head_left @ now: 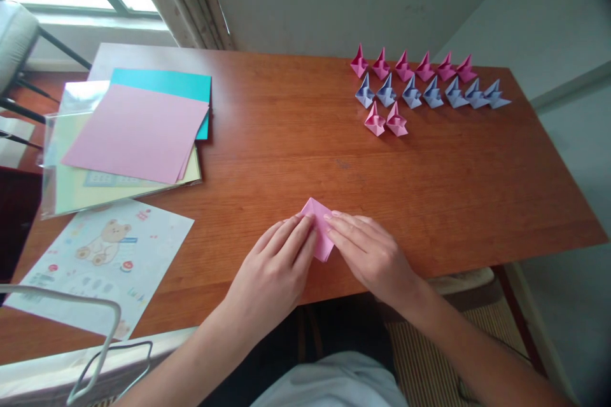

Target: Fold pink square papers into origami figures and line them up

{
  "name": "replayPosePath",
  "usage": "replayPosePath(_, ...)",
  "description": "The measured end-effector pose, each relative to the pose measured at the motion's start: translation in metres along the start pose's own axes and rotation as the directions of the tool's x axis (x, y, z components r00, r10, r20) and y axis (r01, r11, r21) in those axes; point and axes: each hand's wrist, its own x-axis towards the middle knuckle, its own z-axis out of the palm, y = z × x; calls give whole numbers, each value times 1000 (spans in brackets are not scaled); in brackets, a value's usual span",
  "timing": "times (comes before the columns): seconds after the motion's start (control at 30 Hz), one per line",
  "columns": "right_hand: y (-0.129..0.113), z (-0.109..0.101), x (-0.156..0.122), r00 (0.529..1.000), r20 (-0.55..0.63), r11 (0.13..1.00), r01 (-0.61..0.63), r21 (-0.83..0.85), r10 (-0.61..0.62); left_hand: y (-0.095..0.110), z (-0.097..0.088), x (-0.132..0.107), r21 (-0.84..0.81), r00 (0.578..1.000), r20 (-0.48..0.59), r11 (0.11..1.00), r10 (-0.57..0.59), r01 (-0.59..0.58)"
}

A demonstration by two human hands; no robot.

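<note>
Pressing on pink paper (321, 229) by the table's (267, 159) near edge

Pointing one corner toward the far edge, leaning slightly left, and the opposite corner toward the near edge; running lengthwise far to near in its visible part. Reaching in with the left hand (274, 261), back up, laying fingers together on the paper's left side. Angling inward with the right hand (375, 254), back up, touching the right side with fingertips. Hiding both thumbs, so not telling whether pinching. Standing in rows toward the far right corner: folded papers (411, 94).

The left hand (274, 261) covers part of the pink paper (323, 244).
</note>
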Motion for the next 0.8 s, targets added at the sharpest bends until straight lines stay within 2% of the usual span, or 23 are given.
replayPosePath(0.2,1,-4,-5,999,-37,1000,9,8,-8,0,-2,-1,-11,1000,-6,1000,-2,2)
replayPosePath(0.43,0,-6,-3,997,-43,998,-55,23,56,-1,-5,4,-96,999,-12,995,-33,32)
replayPosePath(0.63,4,-8,9,979,-1,955,-198,221,203,-3,-2,14,-94,992,-95,993,-82,73)
replayPosePath(0.8,9,-11,25,944,63,889,-327,321,325,-5,4,22,-149,968,-125,969,-217,198)
